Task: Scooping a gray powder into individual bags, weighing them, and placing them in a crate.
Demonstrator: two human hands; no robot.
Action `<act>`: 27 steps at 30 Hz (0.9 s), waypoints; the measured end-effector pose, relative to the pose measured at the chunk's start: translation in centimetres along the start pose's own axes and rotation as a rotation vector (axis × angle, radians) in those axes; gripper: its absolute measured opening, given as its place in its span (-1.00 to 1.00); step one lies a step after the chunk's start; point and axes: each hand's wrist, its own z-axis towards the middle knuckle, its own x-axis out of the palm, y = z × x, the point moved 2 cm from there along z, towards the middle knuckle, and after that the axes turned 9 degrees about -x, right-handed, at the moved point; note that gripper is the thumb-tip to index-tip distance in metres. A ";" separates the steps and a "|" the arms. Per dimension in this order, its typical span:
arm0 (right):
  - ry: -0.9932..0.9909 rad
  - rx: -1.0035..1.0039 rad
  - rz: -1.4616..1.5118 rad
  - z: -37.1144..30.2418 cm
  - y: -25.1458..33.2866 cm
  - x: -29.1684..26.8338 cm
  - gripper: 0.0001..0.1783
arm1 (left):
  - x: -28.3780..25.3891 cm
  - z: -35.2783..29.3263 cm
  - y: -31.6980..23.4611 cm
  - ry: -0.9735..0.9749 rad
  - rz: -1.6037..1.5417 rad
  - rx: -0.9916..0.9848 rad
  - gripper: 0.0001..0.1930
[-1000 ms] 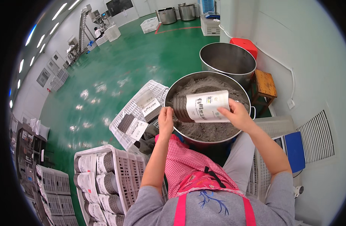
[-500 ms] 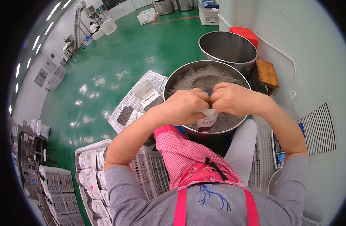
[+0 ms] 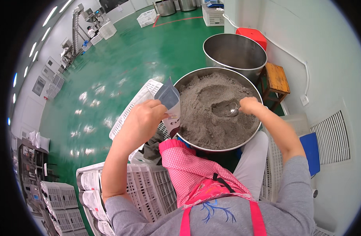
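A round metal tub (image 3: 183, 74) full of grey-brown powder (image 3: 206, 128) stands before my knees. My left hand (image 3: 143, 120) grips a printed pouch (image 3: 172, 118) by its edge, just off the tub's left side. The pouch is upright, its grey inner lining showing at the open top. Over the tub's right half, my right hand (image 3: 250, 105) is closed on a shiny metal scoop (image 3: 232, 109), whose handle is mostly hidden by the fingers. The scoop's bowl rests at a hollow in the powder.
Behind the tub is a second metal tub (image 3: 231, 47), beside a wooden stool (image 3: 277, 76) and a red object (image 3: 252, 36). White plastic crates (image 3: 155, 185) stand at my left, one holding several filled pouches (image 3: 94, 200). A wall with a vent (image 3: 332, 139) bounds the right.
My hands were together at the pouch's top over the tub. They have parted: the left carried the pouch leftward, now open at the top, and the right now holds a scoop in the powder.
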 end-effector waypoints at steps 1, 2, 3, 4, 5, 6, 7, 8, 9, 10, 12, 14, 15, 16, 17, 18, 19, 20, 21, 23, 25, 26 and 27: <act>0.087 0.018 0.012 0.5 0.4 0.2 -0.60 | 0.3 -0.1 0.3 0.003 0.027 -0.007 -0.81; 0.090 0.017 0.009 1.0 0.5 0.0 -0.60 | 0.6 0.0 0.6 0.007 0.051 -0.010 -0.83; 0.027 -0.046 -0.147 1.6 0.6 -0.3 -0.64 | 1.0 0.3 0.9 0.007 0.047 -0.010 -0.83; -0.035 -0.121 -0.300 1.7 1.7 -1.7 -0.69 | 1.1 0.2 1.2 -0.006 0.062 -0.045 -0.85; -0.032 -0.122 -0.301 1.3 2.1 -3.4 -0.69 | 1.3 0.5 1.7 -0.023 0.074 -0.072 -0.86; -0.156 -0.171 -0.434 0.5 2.4 -5.9 -0.73 | 1.4 0.7 2.2 -0.022 0.074 -0.075 -0.86; -0.283 -0.225 -0.562 -0.2 2.7 -8.0 -0.77 | 1.4 0.8 2.6 0.008 0.060 -0.068 -0.87; -0.340 -0.224 -0.590 -0.9 2.0 -9.7 -0.79 | 1.5 0.9 2.8 0.038 0.042 -0.056 -0.89; -0.392 -0.216 -0.620 -1.1 0.4 -10.7 -0.80 | 1.6 1.1 3.1 0.042 0.035 -0.051 -0.89; -0.429 -0.165 -0.607 -0.5 -1.9 -10.7 -0.81 | 1.9 1.5 3.2 0.058 0.043 -0.045 -0.90; -0.494 -0.110 -0.497 0.2 -5.8 -10.7 -0.85 | 2.3 2.0 3.6 0.075 0.054 -0.048 -0.91; -0.572 -0.089 -0.417 0.2 -8.6 -9.2 -0.87 | 2.6 2.4 3.8 0.041 0.026 -0.076 -0.92; -0.594 -0.068 -0.392 0.9 -9.5 -7.7 -0.87 | 2.6 2.7 3.8 0.043 0.026 -0.078 -0.92; -0.480 -0.026 -0.336 1.8 -9.4 -6.2 -0.86 | 2.5 3.0 3.8 0.031 0.006 -0.081 -0.91; -0.366 0.016 -0.281 2.5 -9.2 -4.5 -0.85 | 2.5 3.1 3.8 0.018 -0.013 -0.084 -0.91; -0.316 0.008 -0.177 3.4 -8.4 -2.6 -0.82 | 2.6 3.2 4.0 0.021 -0.011 -0.087 -0.91; -0.239 0.005 -0.016 4.6 -7.2 -1.1 -0.77 | 2.6 3.4 4.2 0.043 -0.013 -0.103 -0.91; -0.263 -0.029 0.091 5.5 -6.6 1.2 -0.79 | 2.8 3.7 4.3 0.064 -0.019 -0.112 -0.91; -0.251 -0.058 0.233 5.9 -4.8 2.0 -0.79 | 2.8 3.7 4.6 0.068 -0.013 -0.124 -0.91; -0.252 -0.075 0.337 6.2 -3.2 2.3 -0.79 | 2.9 4.1 4.9 0.126 -0.023 -0.137 -0.91; -0.235 -0.072 0.411 5.5 -4.4 0.6 -0.79 | 3.1 4.6 5.4 0.132 -0.021 -0.121 -0.92; -0.271 -0.125 0.471 5.1 -5.6 -0.2 -0.79 | 3.2 5.0 5.6 0.135 -0.025 -0.097 -0.94; -0.276 -0.094 0.538 4.6 -6.9 -0.9 -0.78 | 3.3 5.6 5.9 0.130 -0.021 -0.097 -0.94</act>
